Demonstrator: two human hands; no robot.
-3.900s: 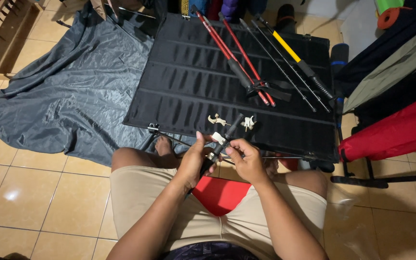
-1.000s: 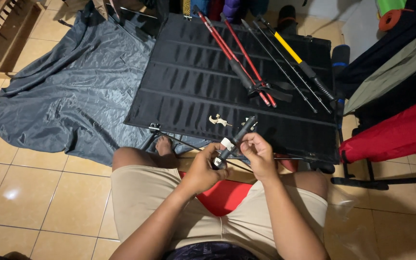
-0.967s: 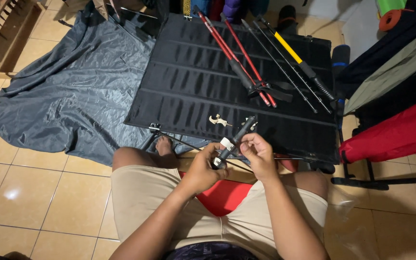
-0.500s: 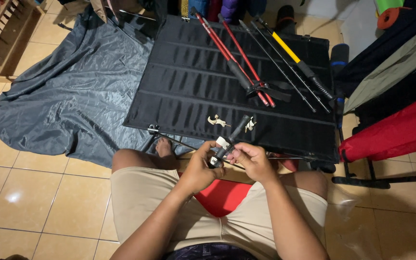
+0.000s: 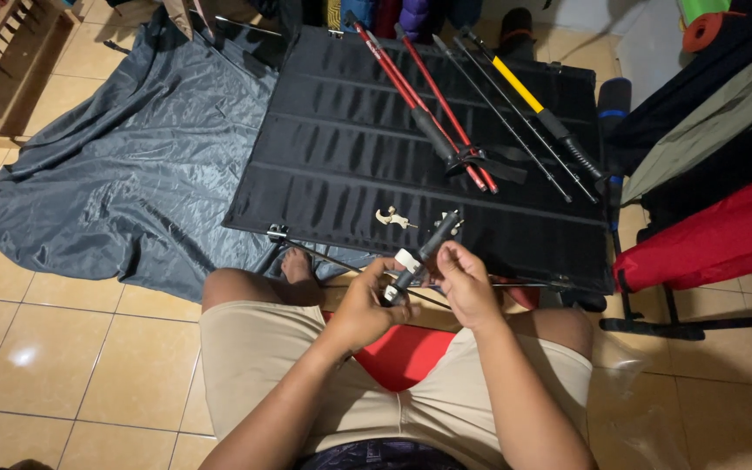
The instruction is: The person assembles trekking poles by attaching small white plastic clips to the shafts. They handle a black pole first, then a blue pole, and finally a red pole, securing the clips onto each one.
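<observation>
Both the left hand (image 5: 360,306) and right hand (image 5: 463,283) grasp a short black pole section (image 5: 419,258). A slipping grip could drop its white collar (image 5: 407,259) among the small fittings (image 5: 391,217) on the black mat (image 5: 341,157).

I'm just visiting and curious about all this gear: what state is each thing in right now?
Left hand: closed around the lower end of the black pole piece.
Right hand: fingers pinching the same piece.
Black pole piece: held tilted above the lap.
Red trekking poles: lying flat on the black mat.
Black mat: spread flat.
Grey tarp: spread out, wrinkled.
</observation>
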